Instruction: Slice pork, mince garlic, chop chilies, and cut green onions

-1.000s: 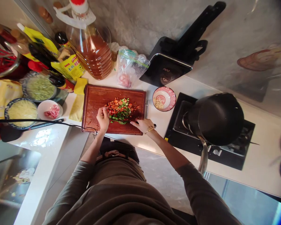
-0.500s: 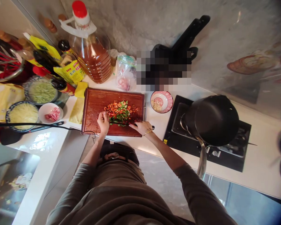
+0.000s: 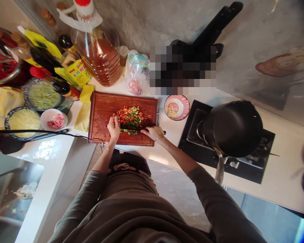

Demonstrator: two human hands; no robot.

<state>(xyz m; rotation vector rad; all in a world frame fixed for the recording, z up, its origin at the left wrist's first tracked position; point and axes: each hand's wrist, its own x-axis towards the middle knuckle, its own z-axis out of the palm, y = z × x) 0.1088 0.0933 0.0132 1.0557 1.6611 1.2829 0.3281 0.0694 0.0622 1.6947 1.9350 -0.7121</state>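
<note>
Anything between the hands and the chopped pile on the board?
Nothing visible. The left hand rests at the near-left edge of the chopped red and green pile on the cutting board. The right hand grips the knife, whose blade lies along the pile's near side.

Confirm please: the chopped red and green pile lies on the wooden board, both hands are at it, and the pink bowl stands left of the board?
Not quite. The head view shows the pink bowl right of the board, toward the stove; the rest holds.
</note>
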